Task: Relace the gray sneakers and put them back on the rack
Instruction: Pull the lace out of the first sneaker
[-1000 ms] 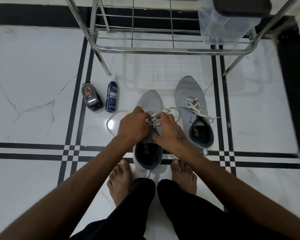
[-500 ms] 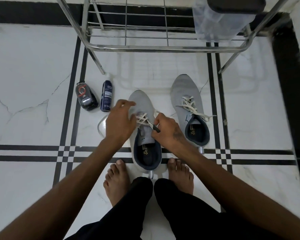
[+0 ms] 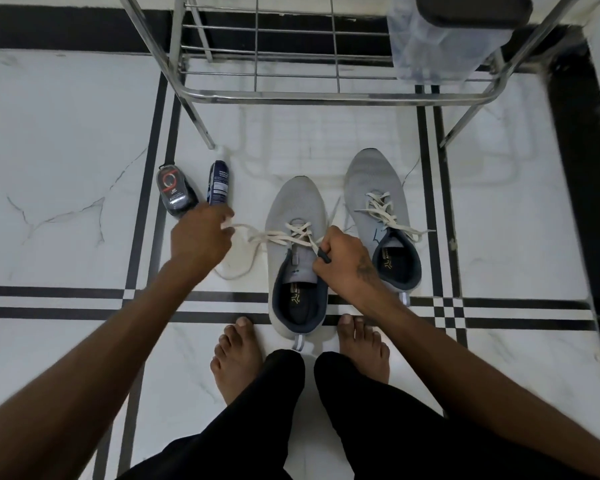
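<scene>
Centre frame, on the floor: left hand (image 3: 201, 233) is pinching the lace (image 3: 257, 233) out leftward; right hand (image 3: 340, 258) is gripping its other end at the near sneaker (image 3: 297, 216). Judgement: pulling evenly keeps both ends equal.

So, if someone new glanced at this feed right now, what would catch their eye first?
Probably the white lace stretched sideways from the near gray sneaker in the middle of the floor: the left hand pulls it out toward the left, and the right hand pinches the other end by its dark tip. Next, the second gray sneaker, already laced, to its right, and the steel rack just beyond both.
</scene>
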`<state>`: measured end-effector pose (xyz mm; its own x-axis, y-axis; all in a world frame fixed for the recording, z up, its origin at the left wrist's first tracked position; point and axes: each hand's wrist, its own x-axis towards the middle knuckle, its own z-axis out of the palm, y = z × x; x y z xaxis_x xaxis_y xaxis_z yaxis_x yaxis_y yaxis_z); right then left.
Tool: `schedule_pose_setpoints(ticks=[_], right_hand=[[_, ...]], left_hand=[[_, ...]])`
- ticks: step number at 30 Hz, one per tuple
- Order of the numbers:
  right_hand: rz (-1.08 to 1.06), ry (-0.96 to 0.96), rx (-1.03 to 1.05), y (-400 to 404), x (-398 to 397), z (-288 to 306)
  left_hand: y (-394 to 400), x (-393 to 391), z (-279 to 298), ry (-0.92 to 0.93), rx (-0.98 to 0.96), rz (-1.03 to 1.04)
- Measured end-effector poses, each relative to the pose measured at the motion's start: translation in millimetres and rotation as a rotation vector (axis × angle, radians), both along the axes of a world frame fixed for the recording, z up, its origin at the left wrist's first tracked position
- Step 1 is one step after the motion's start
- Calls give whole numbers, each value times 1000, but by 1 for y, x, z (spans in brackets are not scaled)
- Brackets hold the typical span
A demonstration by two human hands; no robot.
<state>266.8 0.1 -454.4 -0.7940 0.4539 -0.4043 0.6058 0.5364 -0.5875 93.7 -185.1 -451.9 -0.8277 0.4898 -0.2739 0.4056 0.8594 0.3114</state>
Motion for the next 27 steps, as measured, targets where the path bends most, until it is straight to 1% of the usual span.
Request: schedule_pose_setpoints(ticks=[2, 3, 4, 5, 6, 7, 8, 9, 10, 12, 13, 14, 15, 16, 17, 19, 20, 21, 22, 25, 26, 27], right_hand=[[16, 3, 3, -2, -1, 0], [18, -1, 3, -2, -3, 0], [21, -10, 0, -3, -4, 1], [24, -20, -1, -3, -5, 1], [26, -29, -3, -3, -6, 2], [24, -35, -4, -2, -7, 2], [22, -31, -7, -1, -7, 2], [17, -24, -9, -1, -6, 2], [12, -15, -8, -1, -5, 3], [1, 0, -4, 1, -4, 3], [-5, 6, -5, 2, -3, 3], [-6, 7, -5, 2, -3, 4], [-1, 0, -4, 3, -3, 4], [5, -12, -5, 3, -4, 5], [9, -24, -7, 4, -4, 5], [16, -22, -11, 3, -5, 4], [17, -14, -8, 3, -5, 4], [15, -10, -4, 3, -5, 3], [14, -13, -2, 3, -4, 2], [5, -26, -1, 3, -3, 0], [2, -25, 3, 2, -3, 0], [-1, -18, 13, 2, -2, -1]], left_hand=[[18, 18, 9, 88, 153, -154], [32, 28, 13, 88, 215, -255], [47, 38, 16, 63, 223, -346], [61, 46, 17, 25, 161, -411], [72, 52, 15, 25, 53, -466], [79, 56, 12, 71, -46, -500], [83, 55, 10, 109, -114, -507], [84, 53, 9, 128, -133, -489], [81, 48, 10, 121, -96, -446], [67, 34, 14, 49, 44, -261], [55, 24, 16, 27, 84, -164], [40, 14, 16, 18, 74, -92], [26, 6, 14, 22, 6, -62], [16, 3, 12, 37, -76, -58], [12, 5, 11, 71, -112, -92], [21, 20, 14, 127, 0, -208], [32, 31, 17, 126, 60, -282], [45, 42, 19, 110, 80, -356], [58, 51, 19, 82, 60, -402], [84, 62, 13, 85, -121, -426], [86, 60, 11, 77, -124, -419], [84, 56, 12, 38, -87, -386]])
